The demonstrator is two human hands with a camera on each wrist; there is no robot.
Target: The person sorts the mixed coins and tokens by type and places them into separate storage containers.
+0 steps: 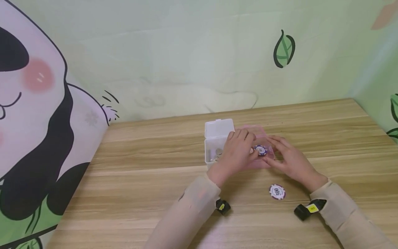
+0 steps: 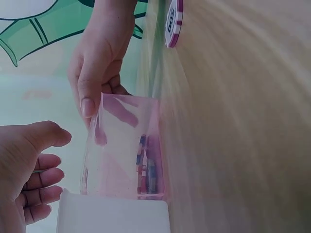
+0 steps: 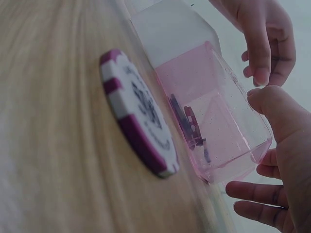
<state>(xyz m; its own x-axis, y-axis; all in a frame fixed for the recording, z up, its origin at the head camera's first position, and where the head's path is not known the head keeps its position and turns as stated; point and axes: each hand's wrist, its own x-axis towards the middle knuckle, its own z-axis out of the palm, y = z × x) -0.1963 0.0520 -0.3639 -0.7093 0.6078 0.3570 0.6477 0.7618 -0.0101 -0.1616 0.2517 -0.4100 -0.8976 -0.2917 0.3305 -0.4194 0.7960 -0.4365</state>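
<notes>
A see-through pink plastic box stands open, with several poker chips lying in it, one a blue chip. My right hand grips its right end, thumb on the near side and fingers at the far side. Above the boxes hovers my left hand, its fingers loosely bent and nothing between them; in the left wrist view its thumb and fingertips stand apart. Close against the pink box is a white plastic box with its lid raised, holding several silver coins.
A purple and white poker chip marked 500 lies flat on the wooden table, nearer than the pink box. Behind the table's back edge hangs a printed wall cloth with a panda and leaves.
</notes>
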